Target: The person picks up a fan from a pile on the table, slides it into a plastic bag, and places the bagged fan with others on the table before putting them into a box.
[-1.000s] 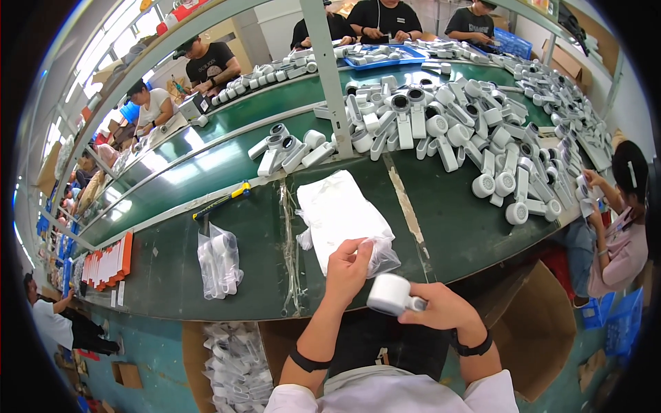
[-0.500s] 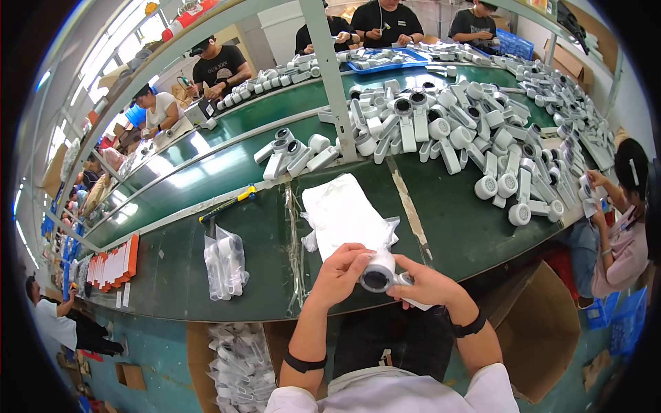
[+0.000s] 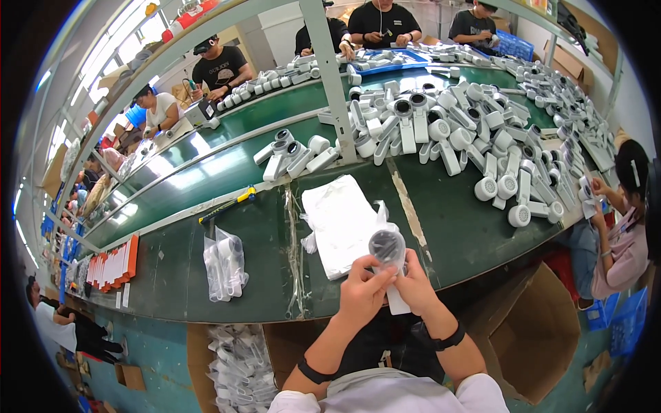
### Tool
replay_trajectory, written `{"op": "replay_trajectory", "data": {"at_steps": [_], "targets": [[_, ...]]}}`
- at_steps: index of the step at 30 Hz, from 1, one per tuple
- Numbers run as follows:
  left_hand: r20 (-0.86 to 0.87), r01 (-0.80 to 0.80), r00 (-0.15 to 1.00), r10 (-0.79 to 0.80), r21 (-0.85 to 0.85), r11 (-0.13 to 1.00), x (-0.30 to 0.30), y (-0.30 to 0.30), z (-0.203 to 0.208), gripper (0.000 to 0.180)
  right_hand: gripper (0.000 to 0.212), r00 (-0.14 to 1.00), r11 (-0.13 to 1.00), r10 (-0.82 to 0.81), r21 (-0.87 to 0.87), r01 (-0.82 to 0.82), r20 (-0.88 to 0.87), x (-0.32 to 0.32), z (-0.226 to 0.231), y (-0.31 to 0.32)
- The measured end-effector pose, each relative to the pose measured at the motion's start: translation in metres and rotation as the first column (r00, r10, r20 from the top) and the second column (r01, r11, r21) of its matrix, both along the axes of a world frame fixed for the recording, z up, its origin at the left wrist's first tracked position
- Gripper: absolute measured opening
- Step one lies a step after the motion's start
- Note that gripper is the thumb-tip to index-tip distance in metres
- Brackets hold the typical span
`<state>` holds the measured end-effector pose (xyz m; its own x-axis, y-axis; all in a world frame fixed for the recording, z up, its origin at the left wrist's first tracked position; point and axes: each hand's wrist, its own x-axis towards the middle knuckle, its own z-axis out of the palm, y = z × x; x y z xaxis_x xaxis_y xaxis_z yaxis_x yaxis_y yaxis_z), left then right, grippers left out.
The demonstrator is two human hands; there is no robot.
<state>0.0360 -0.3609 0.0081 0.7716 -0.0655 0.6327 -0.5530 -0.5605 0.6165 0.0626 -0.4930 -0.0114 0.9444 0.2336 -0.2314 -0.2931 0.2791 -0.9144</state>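
Both hands hold one white and grey device with a round, hollow head (image 3: pixel 387 246) and a flat handle (image 3: pixel 398 303). Clear plastic film, apparently a bag, covers its head and sticks up beyond it. My left hand (image 3: pixel 363 288) is closed, pinching film and device below the head. On the other side my right hand (image 3: pixel 416 283) grips the device, its thumb near the left one. The handle points down toward me. Beneath and beyond the hands lies a stack of white plastic bags (image 3: pixel 337 224) on the dark green bench (image 3: pixel 268 255).
Bagged devices (image 3: pixel 224 265) and a yellow-and-blue hammer (image 3: pixel 229 204) lie left on the bench. A large heap of unbagged devices (image 3: pixel 454 124) covers the far right. Below stand a box of bagged devices (image 3: pixel 239 368) and a cardboard box (image 3: pixel 533 334). A seated co-worker (image 3: pixel 613 234) works at right.
The device has turned from head toward me to head away and upward, with film now over it. My hands have come closer together below its head.
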Motion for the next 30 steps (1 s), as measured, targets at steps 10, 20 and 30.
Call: {"op": "replay_trajectory", "data": {"at_steps": [10,20,30], "targets": [[-0.221,0.108,0.935,-0.279,-0.571,0.814,-0.017,0.018,-0.022,0.034,0.032,0.969,0.961,-0.246,0.130,0.242,0.011,-0.001,0.012,0.007],[-0.310,-0.141,0.546,-0.778,-0.950,0.279,-0.018,0.036,-0.005,0.035,0.026,0.895,0.769,-0.054,-0.554,0.320,0.442,-0.001,0.031,0.022],[-0.171,-0.162,0.760,-0.627,-0.984,0.071,-0.020,0.058,-0.003,0.033,0.017,0.432,0.669,0.138,-0.405,0.623,0.891,-0.017,0.014,0.041]]}}
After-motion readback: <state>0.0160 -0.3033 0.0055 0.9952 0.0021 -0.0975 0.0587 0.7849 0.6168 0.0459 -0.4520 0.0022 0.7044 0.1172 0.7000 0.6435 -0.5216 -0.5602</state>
